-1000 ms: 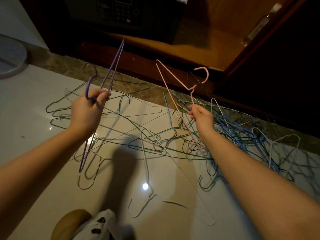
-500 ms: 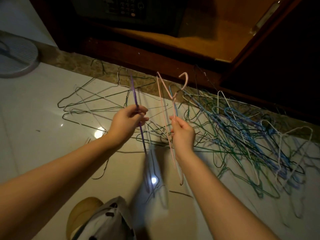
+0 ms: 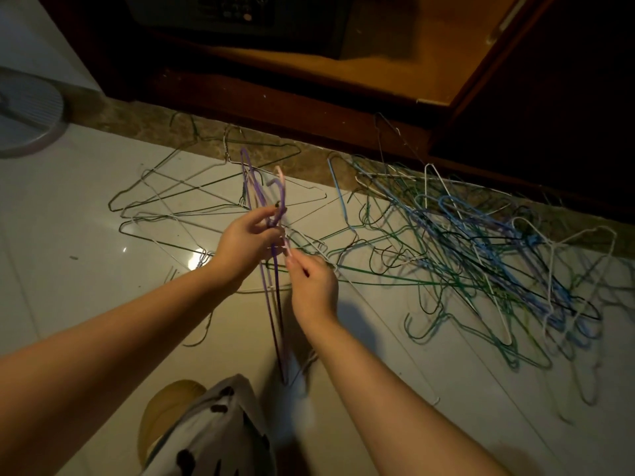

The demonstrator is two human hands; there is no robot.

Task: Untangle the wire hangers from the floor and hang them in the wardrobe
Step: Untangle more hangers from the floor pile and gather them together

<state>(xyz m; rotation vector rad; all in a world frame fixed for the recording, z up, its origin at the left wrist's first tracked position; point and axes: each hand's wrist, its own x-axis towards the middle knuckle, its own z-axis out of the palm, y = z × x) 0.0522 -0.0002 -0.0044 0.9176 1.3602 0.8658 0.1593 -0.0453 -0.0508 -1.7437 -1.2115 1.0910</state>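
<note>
Wire hangers (image 3: 481,255) sprawl over the tiled floor (image 3: 75,207) from your ten o'clock round to three, thickest in the blue-green tangle at two. Your left hand (image 3: 245,249) grips the purple hanger (image 3: 255,185) by its neck. Your right hand (image 3: 314,288), just at five o'clock of the left, pinches the wire of the pink hanger (image 3: 281,176), whose hook stands against the purple one. You seem to be pairing two freed hangers. Turn both hooks the same way, close your left fingers round both necks, then let the right go. The wardrobe (image 3: 388,67) opens at twelve with a safe (image 3: 237,18) inside. Its open door (image 3: 549,97) at one could snag long wires. A round ribbed base (image 3: 24,115) lies at ten.
</note>
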